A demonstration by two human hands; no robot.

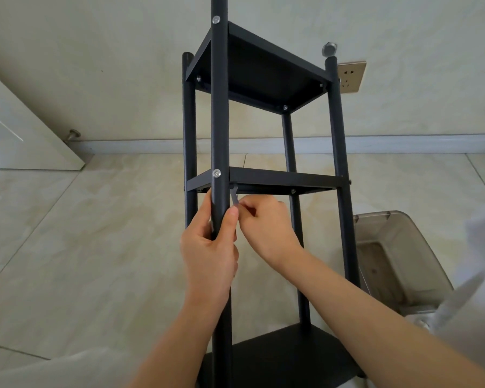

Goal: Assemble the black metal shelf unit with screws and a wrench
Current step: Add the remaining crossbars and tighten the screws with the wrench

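Shelf unit nearly built: a fastener under the middle tier is being worked.

The tall black metal shelf unit [266, 180] stands on the beige tiled floor [67, 233] near the wall, three tiers already on its posts, silver screw heads showing. The left hand [209, 247] grips the near post; the right hand [266, 222] pinches a small grey flat wrench [234, 196] under the middle tier's near-left corner. Tightening seems to remain.
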